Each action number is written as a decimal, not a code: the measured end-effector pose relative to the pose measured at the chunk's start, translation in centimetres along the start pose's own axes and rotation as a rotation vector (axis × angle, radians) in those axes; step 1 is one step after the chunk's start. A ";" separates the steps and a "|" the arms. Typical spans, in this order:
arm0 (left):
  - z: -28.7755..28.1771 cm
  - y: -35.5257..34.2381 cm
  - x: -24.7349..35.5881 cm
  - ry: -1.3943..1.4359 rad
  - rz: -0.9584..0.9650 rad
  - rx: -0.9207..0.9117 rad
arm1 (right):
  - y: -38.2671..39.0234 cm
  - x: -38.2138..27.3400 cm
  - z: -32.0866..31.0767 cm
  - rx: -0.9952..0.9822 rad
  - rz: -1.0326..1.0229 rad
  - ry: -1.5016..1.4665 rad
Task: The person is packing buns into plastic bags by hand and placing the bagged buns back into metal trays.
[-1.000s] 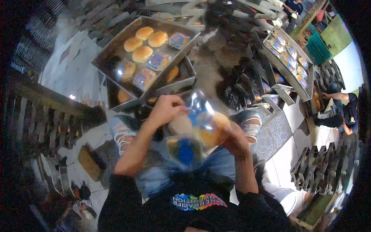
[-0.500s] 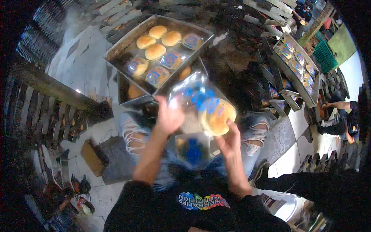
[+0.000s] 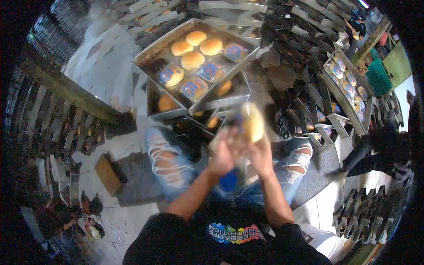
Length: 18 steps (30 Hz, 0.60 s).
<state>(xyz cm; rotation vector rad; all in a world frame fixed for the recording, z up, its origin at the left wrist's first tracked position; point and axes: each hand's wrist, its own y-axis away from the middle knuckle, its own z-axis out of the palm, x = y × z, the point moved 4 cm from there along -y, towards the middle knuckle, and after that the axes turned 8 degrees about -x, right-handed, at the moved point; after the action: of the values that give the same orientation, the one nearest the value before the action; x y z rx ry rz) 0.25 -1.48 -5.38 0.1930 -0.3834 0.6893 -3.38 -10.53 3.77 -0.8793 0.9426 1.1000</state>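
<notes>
A round golden bun in a clear, blue-printed plastic bag stands on edge above my lap, blurred by motion. My right hand is closed round its lower side. My left hand, also smeared, is closed on the lower left of the bag, close against the right; the exact finger grip is hard to see. Blue-printed plastic lies between my thighs, partly behind my wrists. Just ahead, a metal tray bears several unwrapped buns at its far left and several bagged buns along its near and right side.
Beneath that tray, turned at an angle, sits another tray with buns. On the right, a long tray of bagged buns rests on stacked trays. A brown block lies on the floor at left. Another person is at the far right.
The bagged bun has turned from face-up to on edge and risen slightly. My left hand has come right, beside my right hand. The bag's loose end no longer spreads out ahead.
</notes>
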 end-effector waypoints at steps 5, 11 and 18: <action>3.5 -1.0 2.8 -0.082 0.092 0.156 | -0.5 -1.3 4.3 -0.160 -0.305 1.335; 5.7 -1.1 4.3 -0.052 0.125 0.199 | -0.9 -2.5 4.3 -0.347 -0.316 1.217; 6.3 -1.6 4.2 -0.015 0.005 0.098 | 0.4 -2.9 3.3 -0.464 -0.152 1.133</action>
<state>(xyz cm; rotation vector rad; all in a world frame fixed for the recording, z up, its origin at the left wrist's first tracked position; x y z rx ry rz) 2.47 -2.12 2.00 0.2909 -0.3649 0.7121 -3.68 -8.32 7.57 -2.0205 1.5052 0.6307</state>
